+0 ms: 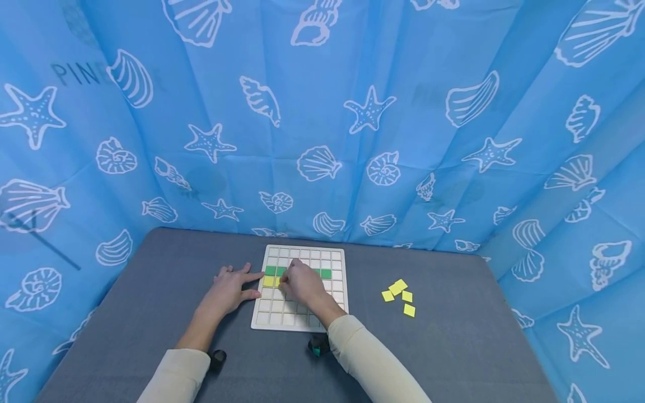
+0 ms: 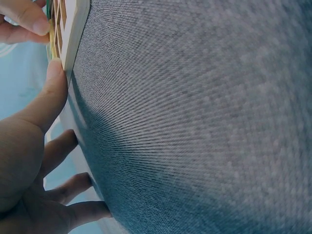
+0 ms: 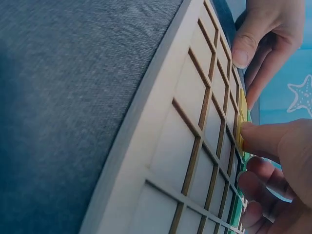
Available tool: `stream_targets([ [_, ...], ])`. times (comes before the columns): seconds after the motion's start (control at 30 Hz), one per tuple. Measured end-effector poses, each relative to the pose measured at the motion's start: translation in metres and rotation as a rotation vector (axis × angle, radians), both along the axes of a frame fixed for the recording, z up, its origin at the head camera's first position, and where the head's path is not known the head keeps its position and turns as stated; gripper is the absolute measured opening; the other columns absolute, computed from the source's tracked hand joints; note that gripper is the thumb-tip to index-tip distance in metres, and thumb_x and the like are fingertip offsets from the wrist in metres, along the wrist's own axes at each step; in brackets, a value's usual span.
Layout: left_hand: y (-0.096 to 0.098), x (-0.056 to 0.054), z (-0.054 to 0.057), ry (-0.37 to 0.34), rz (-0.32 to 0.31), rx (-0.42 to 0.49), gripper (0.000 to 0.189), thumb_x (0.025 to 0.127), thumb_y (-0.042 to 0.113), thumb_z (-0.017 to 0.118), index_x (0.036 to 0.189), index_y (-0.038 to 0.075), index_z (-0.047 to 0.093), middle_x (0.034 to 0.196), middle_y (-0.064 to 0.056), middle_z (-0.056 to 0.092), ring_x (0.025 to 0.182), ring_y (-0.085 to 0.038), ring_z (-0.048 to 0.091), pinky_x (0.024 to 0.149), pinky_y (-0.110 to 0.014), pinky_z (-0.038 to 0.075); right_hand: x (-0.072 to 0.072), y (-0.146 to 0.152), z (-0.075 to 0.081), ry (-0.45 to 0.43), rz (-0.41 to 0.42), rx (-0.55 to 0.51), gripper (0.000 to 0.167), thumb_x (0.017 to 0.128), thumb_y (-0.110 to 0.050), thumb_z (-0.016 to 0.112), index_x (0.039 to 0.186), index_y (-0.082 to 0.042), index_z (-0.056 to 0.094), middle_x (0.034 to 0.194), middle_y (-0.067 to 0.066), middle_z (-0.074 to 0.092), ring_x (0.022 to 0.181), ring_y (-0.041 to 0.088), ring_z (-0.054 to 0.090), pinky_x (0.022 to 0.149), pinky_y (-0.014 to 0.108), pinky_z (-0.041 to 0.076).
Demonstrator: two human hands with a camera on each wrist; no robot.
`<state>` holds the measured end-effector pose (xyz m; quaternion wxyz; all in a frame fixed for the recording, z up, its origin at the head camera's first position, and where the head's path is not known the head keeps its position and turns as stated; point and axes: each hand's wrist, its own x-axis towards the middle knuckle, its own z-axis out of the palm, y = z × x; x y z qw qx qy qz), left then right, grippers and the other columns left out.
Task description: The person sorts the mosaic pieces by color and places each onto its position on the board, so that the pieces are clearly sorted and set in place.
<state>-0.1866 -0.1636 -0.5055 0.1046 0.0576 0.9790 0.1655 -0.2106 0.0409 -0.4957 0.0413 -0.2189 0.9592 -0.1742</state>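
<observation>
A white grid board (image 1: 257,322) lies on the grey table, its square cells framed by raised ridges. Green tiles (image 1: 326,273) sit in one row, partly covered by my right hand; below them, at the left edge, is a yellow tile (image 1: 269,281). My left hand (image 1: 228,288) rests at the board's left edge, thumb and forefinger extended against it, the other fingers spread on the cloth. Over the board, my right hand (image 1: 304,284) pinches a yellow tile (image 3: 240,139) at the second cell of that row, its thumb on the tile and its other fingers curled.
Several loose yellow tiles (image 1: 398,287) lie on the table right of the board, two overlapping. Dark wrist-worn devices (image 1: 318,345) show under both wrists. A blue curtain (image 1: 322,134) with white shell prints hangs behind and beside the table.
</observation>
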Motion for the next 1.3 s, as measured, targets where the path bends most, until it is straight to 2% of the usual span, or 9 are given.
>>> stream_targets([
  [0.27,-0.001,0.000,-0.005,0.013,-0.007,-0.008,0.060,0.089,0.042,0.073,0.146,0.029,0.058,0.160,-0.020,0.042,0.145,-0.061,0.031,0.107,-0.080,0.031,0.005,0.006,0.004,0.039,0.041,0.045,0.020,0.093,-0.036,0.076,0.101,-0.019,0.082,0.105,-0.001,0.065,0.091,0.012,0.064,0.076,0.026,0.057],
  [0.53,-0.003,0.001,-0.005,0.017,-0.020,-0.002,0.060,0.090,0.043,0.073,0.146,0.028,0.058,0.160,-0.021,0.042,0.144,-0.062,0.032,0.107,-0.080,0.032,0.013,0.019,0.009,0.174,0.058,0.053,0.034,0.095,-0.037,0.073,0.122,-0.018,0.073,0.118,0.005,0.064,0.106,0.022,0.061,0.088,0.037,0.054],
  [0.7,-0.002,0.001,-0.004,0.015,-0.016,0.000,0.060,0.090,0.043,0.073,0.146,0.028,0.058,0.160,-0.020,0.042,0.144,-0.061,0.031,0.107,-0.080,0.032,0.018,0.029,0.007,0.216,0.028,0.102,0.052,0.095,-0.047,0.069,0.138,-0.019,0.060,0.135,0.011,0.057,0.121,0.028,0.057,0.096,0.044,0.052],
  [0.87,-0.001,0.000,-0.003,0.009,-0.011,0.006,0.061,0.090,0.042,0.073,0.147,0.029,0.057,0.161,-0.019,0.041,0.145,-0.060,0.031,0.109,-0.079,0.031,0.020,0.041,0.001,0.244,0.014,0.140,0.067,0.096,-0.058,0.062,0.149,-0.019,0.050,0.149,0.015,0.049,0.138,0.032,0.047,0.114,0.052,0.042],
  [0.97,-0.001,0.000,-0.003,0.003,-0.006,0.004,0.061,0.091,0.042,0.072,0.148,0.029,0.056,0.162,-0.019,0.040,0.146,-0.060,0.030,0.110,-0.079,0.030,0.021,0.048,-0.003,0.236,0.007,0.136,0.072,0.096,-0.061,0.059,0.153,-0.020,0.045,0.156,0.016,0.043,0.147,0.037,0.039,0.120,0.060,0.033],
  [1.1,0.000,0.000,-0.002,-0.006,0.001,0.002,0.061,0.091,0.042,0.073,0.148,0.029,0.056,0.162,-0.019,0.039,0.146,-0.060,0.029,0.110,-0.079,0.029,0.023,0.057,-0.005,0.191,-0.008,0.126,0.076,0.096,-0.064,0.055,0.158,-0.022,0.038,0.165,0.018,0.032,0.156,0.044,0.024,0.123,0.069,0.022],
  [1.3,-0.001,0.000,-0.002,0.002,-0.002,-0.002,0.061,0.091,0.043,0.072,0.148,0.030,0.055,0.162,-0.019,0.039,0.146,-0.060,0.029,0.109,-0.079,0.030,0.023,0.072,-0.005,0.168,-0.033,0.134,0.083,0.097,-0.070,0.047,0.164,-0.025,0.025,0.172,0.017,0.015,0.159,0.046,0.008,0.124,0.071,0.012],
])
